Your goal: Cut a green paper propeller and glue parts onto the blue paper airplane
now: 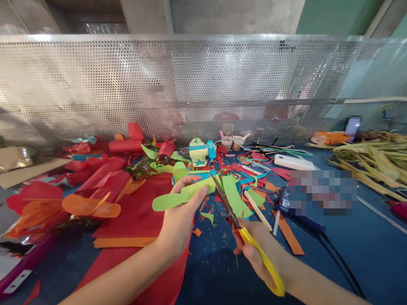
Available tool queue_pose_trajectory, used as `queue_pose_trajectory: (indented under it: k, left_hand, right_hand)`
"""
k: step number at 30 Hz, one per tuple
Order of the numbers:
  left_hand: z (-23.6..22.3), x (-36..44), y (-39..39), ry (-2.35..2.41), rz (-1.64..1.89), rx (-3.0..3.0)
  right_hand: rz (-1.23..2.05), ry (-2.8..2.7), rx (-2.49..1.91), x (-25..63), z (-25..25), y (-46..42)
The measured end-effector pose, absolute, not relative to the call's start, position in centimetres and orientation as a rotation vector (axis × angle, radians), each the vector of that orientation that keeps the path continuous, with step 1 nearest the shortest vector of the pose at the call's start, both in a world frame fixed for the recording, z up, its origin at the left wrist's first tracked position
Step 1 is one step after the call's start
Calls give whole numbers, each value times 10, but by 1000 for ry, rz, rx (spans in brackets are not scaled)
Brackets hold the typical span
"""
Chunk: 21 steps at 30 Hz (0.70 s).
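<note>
In my left hand (184, 203) is a light green paper cut-out (171, 201), pinched between thumb and fingers, with one rounded end sticking out to the left. Yellow-handled scissors (262, 258) are gripped in my right hand (254, 239), their blades pointing up and left. The blade tips reach the right end of the green piece; whether they cut into it I cannot make out. A larger light green paper scrap (234, 197) lies just behind the blades. Red paper sheets (136, 212) spread under and left of my left forearm, an orange strip (124, 242) across them.
Several red and orange paper-and-bottle models (92, 206) crowd the left side. A yellow-and-blue model (199, 151) stands at the back middle among paper scraps. On the right are a blue glue gun (307, 220) with a black cable, a white cutter-like tool (294, 162) and dry stalks (381, 156). Perforated metal (203, 72) closes off the back.
</note>
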<state>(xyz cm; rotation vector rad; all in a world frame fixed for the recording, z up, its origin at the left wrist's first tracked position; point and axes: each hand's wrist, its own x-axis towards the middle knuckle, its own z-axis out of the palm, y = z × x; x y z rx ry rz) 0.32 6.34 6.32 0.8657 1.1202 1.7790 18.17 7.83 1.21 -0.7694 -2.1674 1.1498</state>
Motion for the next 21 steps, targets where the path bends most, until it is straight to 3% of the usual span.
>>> queue_pose_trajectory:
  k: [13, 21]
  left_hand:
    - [63, 0, 71, 968, 1877, 755]
    - [63, 9, 65, 914, 1632, 748]
  right_hand:
    - [1153, -2163, -765, 183, 11, 78]
    - [1171, -2138, -749, 181, 9, 79]
